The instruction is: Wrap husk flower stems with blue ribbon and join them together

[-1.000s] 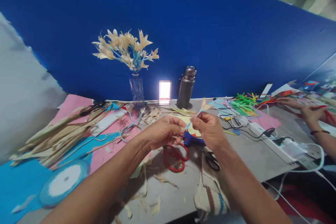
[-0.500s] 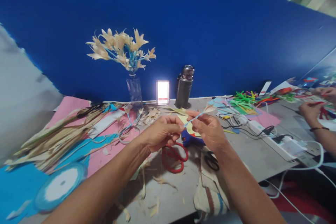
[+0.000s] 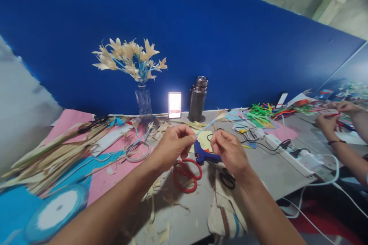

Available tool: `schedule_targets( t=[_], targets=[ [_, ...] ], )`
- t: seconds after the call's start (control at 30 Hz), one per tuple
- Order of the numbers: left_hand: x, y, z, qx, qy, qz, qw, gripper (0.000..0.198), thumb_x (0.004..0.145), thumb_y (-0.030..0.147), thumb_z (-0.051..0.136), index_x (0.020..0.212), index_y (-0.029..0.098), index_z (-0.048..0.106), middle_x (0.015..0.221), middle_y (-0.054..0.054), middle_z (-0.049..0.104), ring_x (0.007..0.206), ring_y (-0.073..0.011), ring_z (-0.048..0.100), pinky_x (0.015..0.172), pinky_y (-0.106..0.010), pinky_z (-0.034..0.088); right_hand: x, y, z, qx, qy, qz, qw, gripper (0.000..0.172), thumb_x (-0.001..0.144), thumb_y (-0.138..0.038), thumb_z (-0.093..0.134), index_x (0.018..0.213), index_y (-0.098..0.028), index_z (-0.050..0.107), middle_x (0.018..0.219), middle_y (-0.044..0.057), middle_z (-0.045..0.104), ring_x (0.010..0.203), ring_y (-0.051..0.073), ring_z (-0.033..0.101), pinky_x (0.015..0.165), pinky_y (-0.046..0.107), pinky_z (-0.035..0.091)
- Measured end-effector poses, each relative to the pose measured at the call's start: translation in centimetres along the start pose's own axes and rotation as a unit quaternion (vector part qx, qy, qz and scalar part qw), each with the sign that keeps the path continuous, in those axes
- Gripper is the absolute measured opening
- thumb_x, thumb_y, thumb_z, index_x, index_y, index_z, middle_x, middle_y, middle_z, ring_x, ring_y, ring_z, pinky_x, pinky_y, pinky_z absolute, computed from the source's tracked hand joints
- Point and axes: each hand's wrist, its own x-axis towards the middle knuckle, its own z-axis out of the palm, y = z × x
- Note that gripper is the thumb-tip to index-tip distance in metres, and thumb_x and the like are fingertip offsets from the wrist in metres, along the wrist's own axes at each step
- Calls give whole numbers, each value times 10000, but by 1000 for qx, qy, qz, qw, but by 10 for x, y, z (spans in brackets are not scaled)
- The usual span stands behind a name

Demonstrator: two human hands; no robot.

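My left hand (image 3: 178, 143) pinches the lower end of a light blue stem (image 3: 207, 125), which slants up to the right. At its far tip sits a pale, dry-husk flower (image 3: 220, 115). A short way to the right, my right hand (image 3: 229, 151) is closed in a pinch, apart from the stem; whatever its fingertips hold, if anything, is too small to make out. Below and between the hands lie a blue glue gun (image 3: 205, 155) and red-handled scissors (image 3: 186, 176). A black-handled pair of scissors (image 3: 227, 180) rests by my right wrist on a striped cloth (image 3: 227, 214).
Husk flowers stand in a clear bottle (image 3: 143, 103) beside a lit phone (image 3: 174, 105) and a dark flask (image 3: 198, 99). Dry husks (image 3: 43, 149) and a ribbon roll (image 3: 57, 214) lie left. A power strip (image 3: 287, 155) and another person's hands (image 3: 327, 122) are right.
My right hand has let go of the blue stem and drawn slightly away from it. The flower stays in my left hand. The view has shifted a little to the right.
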Motion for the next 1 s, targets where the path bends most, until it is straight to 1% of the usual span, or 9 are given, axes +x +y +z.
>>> schedule_targets(
  t=[0.13,0.27,0.33,0.4,0.53,0.7,0.83,0.93,1.0],
  targets=[
    [-2,5,0,-39,-14,-37,998,184,664,235,735,681,165,565,452,64,477,366,-50,384,352,-160,294,2,1,8,-3,25,-52,998,472,931,-466,549,544,-198,514,408,-42,440,453,104,386,495,246,322],
    [-2,7,-1,-56,-11,-55,997,194,653,226,735,672,164,552,462,62,476,368,-44,375,358,-156,282,9,-1,10,-60,12,-22,998,261,870,-425,637,806,-188,723,649,20,695,512,111,472,492,243,355],
    [-1,7,-2,-39,9,-21,999,189,672,238,724,669,168,548,449,68,466,361,-46,372,365,-163,286,15,-5,10,-101,4,-25,995,245,817,-388,695,943,-190,761,805,52,756,566,123,517,524,252,396],
    [0,7,-3,6,40,25,999,169,700,248,702,672,174,552,433,75,450,356,-56,374,368,-173,287,21,-8,10,-119,15,-32,992,246,766,-378,746,920,-189,776,803,56,762,573,128,526,535,259,408],
    [-1,7,-3,124,93,91,984,131,745,234,662,673,171,572,475,66,469,390,-62,400,400,-183,298,31,-12,16,-44,71,-21,996,298,733,-457,777,682,-169,720,627,35,681,503,98,447,455,235,330],
    [-3,6,-1,191,107,139,966,93,758,177,621,667,165,605,541,39,516,486,-82,427,475,-193,319,34,-14,29,81,82,1,993,353,647,-480,835,751,-183,673,672,-9,595,521,77,401,408,200,262],
    [-3,7,2,222,117,171,953,109,744,135,608,640,164,624,587,17,561,568,-109,468,532,-205,340,36,-15,34,123,109,6,986,365,591,-403,876,678,-188,594,605,-60,473,504,64,364,397,189,246],
    [-3,5,2,220,95,156,958,100,747,148,619,649,165,619,595,19,555,564,-104,454,525,-200,327,36,-16,33,142,120,9,983,348,580,-344,887,671,-190,589,610,-63,469,515,68,387,392,189,249],
    [-3,3,0,178,40,97,978,92,767,201,633,685,171,603,552,37,511,494,-88,413,475,-195,302,36,-16,30,170,121,24,978,341,559,-306,899,700,-195,610,652,-51,536,540,74,430,402,188,276]
  ],
)
